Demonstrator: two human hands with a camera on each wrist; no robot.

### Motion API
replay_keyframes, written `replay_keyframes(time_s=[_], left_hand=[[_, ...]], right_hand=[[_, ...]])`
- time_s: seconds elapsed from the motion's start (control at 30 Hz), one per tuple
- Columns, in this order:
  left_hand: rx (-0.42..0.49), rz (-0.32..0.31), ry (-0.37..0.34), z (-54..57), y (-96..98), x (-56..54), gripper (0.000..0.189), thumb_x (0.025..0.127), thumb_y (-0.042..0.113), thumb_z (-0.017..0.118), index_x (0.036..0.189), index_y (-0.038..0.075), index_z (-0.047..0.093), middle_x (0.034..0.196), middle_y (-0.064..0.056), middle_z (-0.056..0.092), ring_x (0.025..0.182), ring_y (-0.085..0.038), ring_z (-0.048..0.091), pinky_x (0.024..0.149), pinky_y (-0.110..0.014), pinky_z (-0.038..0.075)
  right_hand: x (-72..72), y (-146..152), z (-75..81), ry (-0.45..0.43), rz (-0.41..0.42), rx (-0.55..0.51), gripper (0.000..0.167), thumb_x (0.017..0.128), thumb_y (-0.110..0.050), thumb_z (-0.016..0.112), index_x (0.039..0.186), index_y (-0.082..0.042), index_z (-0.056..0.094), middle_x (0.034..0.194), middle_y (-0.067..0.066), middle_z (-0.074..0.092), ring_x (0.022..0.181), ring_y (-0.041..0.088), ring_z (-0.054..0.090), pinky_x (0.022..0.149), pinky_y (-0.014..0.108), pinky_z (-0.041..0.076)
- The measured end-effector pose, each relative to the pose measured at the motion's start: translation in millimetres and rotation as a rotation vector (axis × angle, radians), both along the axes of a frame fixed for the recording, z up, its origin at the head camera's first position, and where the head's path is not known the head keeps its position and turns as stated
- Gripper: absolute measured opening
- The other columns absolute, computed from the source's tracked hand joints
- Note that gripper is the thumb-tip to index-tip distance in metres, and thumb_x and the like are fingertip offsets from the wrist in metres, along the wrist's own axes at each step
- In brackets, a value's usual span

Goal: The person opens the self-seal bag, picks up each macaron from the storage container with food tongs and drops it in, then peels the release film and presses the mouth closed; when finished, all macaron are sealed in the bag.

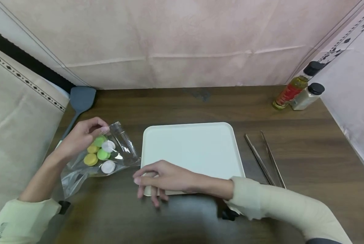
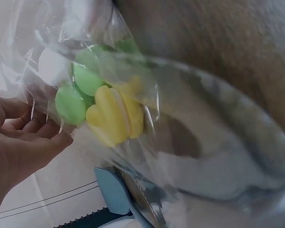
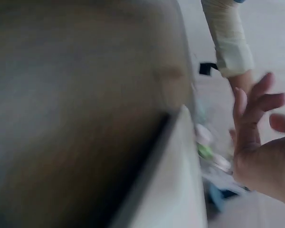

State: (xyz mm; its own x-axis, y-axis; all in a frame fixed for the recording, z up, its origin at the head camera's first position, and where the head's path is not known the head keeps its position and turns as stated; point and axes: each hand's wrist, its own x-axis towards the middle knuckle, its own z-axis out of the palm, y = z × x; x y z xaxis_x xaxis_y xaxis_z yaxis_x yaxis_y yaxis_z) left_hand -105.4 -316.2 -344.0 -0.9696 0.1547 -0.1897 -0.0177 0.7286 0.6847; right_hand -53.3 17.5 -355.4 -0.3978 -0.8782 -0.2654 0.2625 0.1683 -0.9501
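Note:
My left hand (image 1: 85, 135) pinches the upper edge of a clear plastic bag (image 1: 123, 144), which lies tilted on the table at the left. Through the film show several round green, yellow and white pieces that look like macarons; a yellow macaron (image 2: 111, 116) in the left wrist view has a pale middle layer. Over the near left corner of a white rectangular tray (image 1: 191, 149) hovers my right hand (image 1: 166, 178), its fingers loosely bent and holding nothing. In the right wrist view those fingers (image 3: 249, 118) are spread apart.
Behind the left hand lies a blue-grey spatula (image 1: 82, 98). Metal tongs (image 1: 261, 162) rest to the right of the tray. An oil bottle (image 1: 291, 89) and a black-capped jar (image 1: 305, 98) stand at the back right. Pale cloth (image 1: 185, 44) encloses the wooden table (image 1: 182, 101).

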Motion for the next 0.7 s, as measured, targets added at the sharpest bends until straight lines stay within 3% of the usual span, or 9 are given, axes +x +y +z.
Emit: replay_keyframes(time_s=[0.13,0.23,0.33,0.5,0.7], left_hand=[[0.025,0.026,-0.003,-0.7,-1.8,-0.9,0.029,0.119,0.022,0.051,0.129,-0.002,0.062,0.12,-0.02,0.072,0.098,-0.01,0.066,0.084,-0.022,0.051],[0.033,0.045,-0.01,0.1,-3.5,0.2,0.029,0.119,0.024,0.051,0.128,-0.001,0.062,0.12,-0.018,0.073,0.098,-0.006,0.067,0.086,-0.021,0.051],[0.029,0.043,-0.006,2.4,-6.9,2.3,0.028,0.119,0.024,0.051,0.128,-0.001,0.061,0.12,-0.016,0.071,0.097,-0.005,0.066,0.084,-0.021,0.05],[0.008,0.037,0.017,4.2,-15.5,8.5,0.026,0.118,0.022,0.051,0.127,0.0,0.062,0.118,-0.013,0.072,0.095,-0.003,0.064,0.078,-0.023,0.052],[-0.009,0.052,0.049,5.6,-20.2,9.9,0.027,0.118,0.024,0.053,0.128,0.002,0.064,0.114,-0.003,0.072,0.094,-0.001,0.063,0.077,-0.021,0.051]], right_hand=[[-3.1,-33,-12.8,-0.344,-0.076,-0.012,0.048,0.116,-0.026,0.058,0.15,0.007,0.055,0.125,0.023,0.079,0.064,0.01,0.07,0.053,0.019,0.046],[2.1,-54,-18.3,-0.495,-0.151,-0.001,0.043,0.116,-0.025,0.057,0.145,0.007,0.058,0.133,0.028,0.074,0.064,0.008,0.07,0.055,0.016,0.047],[9.3,-74,-22.8,-0.547,-0.249,-0.015,0.038,0.117,-0.025,0.054,0.144,0.002,0.056,0.134,0.03,0.072,0.064,0.008,0.069,0.058,0.016,0.049],[17.6,-101,-29.4,-0.543,-0.464,-0.113,0.037,0.119,-0.024,0.051,0.145,0.002,0.051,0.132,0.031,0.073,0.063,0.01,0.069,0.057,0.016,0.05],[15.9,-116,-27.8,-0.528,-0.659,-0.173,0.04,0.117,-0.021,0.055,0.148,0.005,0.05,0.118,0.025,0.08,0.06,0.014,0.07,0.052,0.019,0.052]])
